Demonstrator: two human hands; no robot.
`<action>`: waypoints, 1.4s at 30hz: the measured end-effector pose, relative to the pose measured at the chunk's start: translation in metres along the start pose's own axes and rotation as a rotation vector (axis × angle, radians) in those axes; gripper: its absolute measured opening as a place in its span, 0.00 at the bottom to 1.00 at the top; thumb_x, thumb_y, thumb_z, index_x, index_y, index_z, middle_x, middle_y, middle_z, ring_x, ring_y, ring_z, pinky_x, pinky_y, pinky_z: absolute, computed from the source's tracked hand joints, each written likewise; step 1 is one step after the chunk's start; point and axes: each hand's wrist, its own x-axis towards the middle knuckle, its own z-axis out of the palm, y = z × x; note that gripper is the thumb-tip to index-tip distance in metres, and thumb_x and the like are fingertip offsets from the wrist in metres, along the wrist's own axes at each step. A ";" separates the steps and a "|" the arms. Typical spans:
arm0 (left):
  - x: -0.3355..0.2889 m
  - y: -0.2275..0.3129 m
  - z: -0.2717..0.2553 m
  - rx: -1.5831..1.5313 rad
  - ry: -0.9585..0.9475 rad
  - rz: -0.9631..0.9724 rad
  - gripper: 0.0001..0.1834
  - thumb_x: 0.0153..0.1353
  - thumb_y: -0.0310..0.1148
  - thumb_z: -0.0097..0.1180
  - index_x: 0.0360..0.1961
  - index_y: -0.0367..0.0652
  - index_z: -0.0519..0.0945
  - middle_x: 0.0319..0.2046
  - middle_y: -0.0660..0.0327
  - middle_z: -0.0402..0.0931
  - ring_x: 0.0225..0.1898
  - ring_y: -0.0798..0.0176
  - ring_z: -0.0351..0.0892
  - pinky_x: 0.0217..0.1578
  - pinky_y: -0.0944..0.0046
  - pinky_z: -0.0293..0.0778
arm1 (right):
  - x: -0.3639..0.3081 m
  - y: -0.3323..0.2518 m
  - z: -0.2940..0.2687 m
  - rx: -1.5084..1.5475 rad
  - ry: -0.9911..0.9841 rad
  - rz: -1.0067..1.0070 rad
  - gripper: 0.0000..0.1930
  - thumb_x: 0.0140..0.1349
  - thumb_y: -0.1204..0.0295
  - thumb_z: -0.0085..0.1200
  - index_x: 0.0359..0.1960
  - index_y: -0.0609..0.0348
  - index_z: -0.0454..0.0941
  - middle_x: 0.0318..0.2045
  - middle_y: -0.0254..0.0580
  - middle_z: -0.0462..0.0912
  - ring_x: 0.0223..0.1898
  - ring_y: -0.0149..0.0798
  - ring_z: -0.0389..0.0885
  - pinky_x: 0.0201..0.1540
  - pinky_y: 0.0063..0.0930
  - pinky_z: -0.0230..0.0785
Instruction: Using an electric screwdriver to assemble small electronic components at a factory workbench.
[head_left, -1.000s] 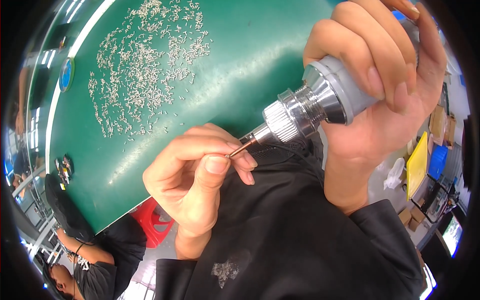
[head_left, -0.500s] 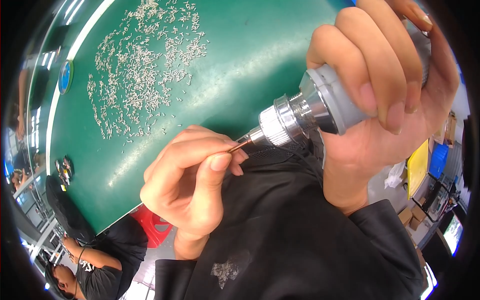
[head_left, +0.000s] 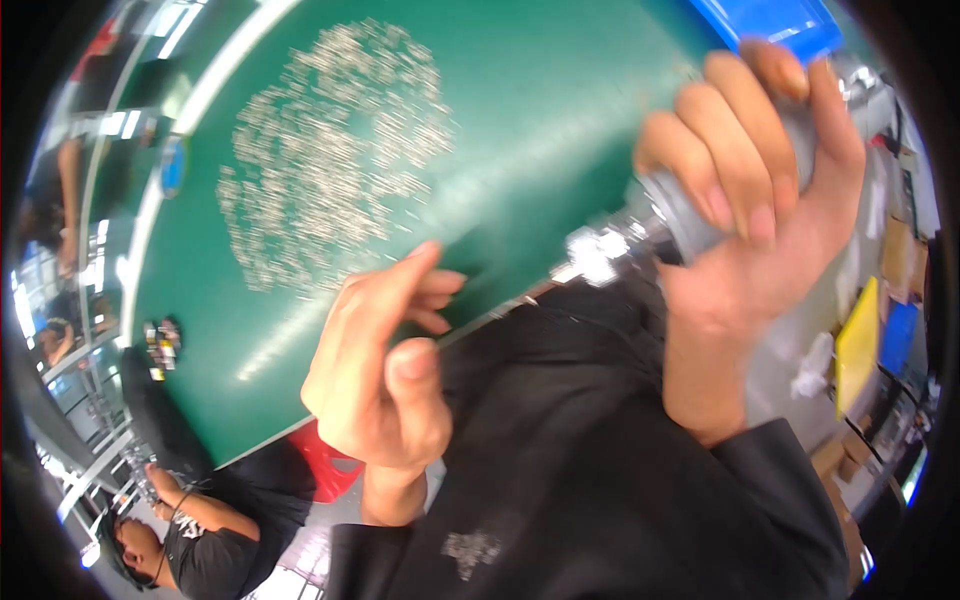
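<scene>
A green table is filling the upper frame; upper right, the right hand is gripping a grey, silver-nosed tool.
Centre-left, the left hand is holding thumb and forefinger apart (nothing is showing between them). Upper left, blurred metallic slivers are lying loose. Small-piece handling is seemingly under way; a next pinch is calling for precise fingertip closing.

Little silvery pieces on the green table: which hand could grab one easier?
Probably the left hand: its grip is open and nearer the silvery pieces, while the right hand is wrapped around the grey tool.
</scene>
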 end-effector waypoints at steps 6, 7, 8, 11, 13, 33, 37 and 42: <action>0.066 -0.057 -0.104 0.456 0.273 -0.158 0.10 0.69 0.29 0.48 0.44 0.34 0.78 0.29 0.58 0.81 0.30 0.69 0.79 0.31 0.70 0.73 | -0.007 0.001 -0.023 0.026 0.169 -0.052 0.11 0.72 0.66 0.38 0.36 0.58 0.68 0.13 0.27 0.60 0.13 0.24 0.60 0.22 0.22 0.58; 0.086 -0.077 -0.122 0.554 0.280 -0.183 0.11 0.69 0.30 0.49 0.43 0.33 0.78 0.29 0.57 0.81 0.31 0.67 0.80 0.33 0.67 0.73 | -0.009 0.001 -0.026 0.005 0.243 -0.056 0.10 0.72 0.66 0.39 0.35 0.58 0.67 0.13 0.27 0.60 0.13 0.24 0.60 0.22 0.22 0.58; 0.101 -0.105 -0.148 0.594 0.297 -0.135 0.11 0.67 0.30 0.50 0.44 0.32 0.76 0.30 0.55 0.81 0.33 0.62 0.82 0.35 0.63 0.74 | -0.010 0.003 -0.027 -0.006 0.310 -0.047 0.10 0.72 0.67 0.39 0.34 0.58 0.66 0.12 0.28 0.59 0.13 0.25 0.59 0.22 0.22 0.57; 0.144 -0.177 -0.207 0.987 0.176 -0.331 0.22 0.60 0.39 0.58 0.51 0.37 0.73 0.40 0.48 0.79 0.41 0.49 0.81 0.43 0.53 0.74 | -0.015 0.004 -0.028 0.017 0.290 -0.052 0.09 0.71 0.67 0.40 0.33 0.57 0.65 0.12 0.28 0.59 0.12 0.25 0.59 0.21 0.22 0.57; 0.161 -0.206 -0.215 0.988 0.128 -0.316 0.27 0.57 0.41 0.60 0.53 0.35 0.72 0.47 0.43 0.75 0.50 0.44 0.75 0.50 0.53 0.71 | -0.016 0.004 -0.028 0.024 0.305 -0.060 0.09 0.71 0.67 0.41 0.32 0.56 0.65 0.12 0.28 0.59 0.12 0.25 0.59 0.20 0.23 0.56; 0.145 -0.018 -0.006 0.637 -0.343 0.549 0.28 0.45 0.11 0.49 0.51 0.36 0.76 0.48 0.51 0.75 0.47 0.47 0.76 0.47 0.54 0.74 | -0.027 -0.010 -0.032 0.009 0.256 0.100 0.07 0.67 0.68 0.44 0.32 0.54 0.70 0.11 0.31 0.64 0.13 0.30 0.64 0.22 0.26 0.59; 0.096 0.003 0.047 0.519 -0.562 0.746 0.25 0.44 0.23 0.56 0.47 0.25 0.76 0.48 0.45 0.73 0.43 0.50 0.76 0.42 0.55 0.75 | -0.046 -0.011 -0.026 -0.034 0.232 0.129 0.10 0.69 0.63 0.41 0.33 0.54 0.66 0.12 0.29 0.63 0.12 0.27 0.63 0.21 0.25 0.60; 0.082 0.001 0.062 0.395 -0.619 0.658 0.26 0.42 0.20 0.57 0.47 0.23 0.75 0.48 0.44 0.74 0.43 0.49 0.76 0.39 0.57 0.77 | -0.073 -0.011 -0.024 -0.034 0.192 0.152 0.09 0.70 0.64 0.39 0.35 0.55 0.65 0.12 0.30 0.64 0.12 0.28 0.64 0.21 0.26 0.61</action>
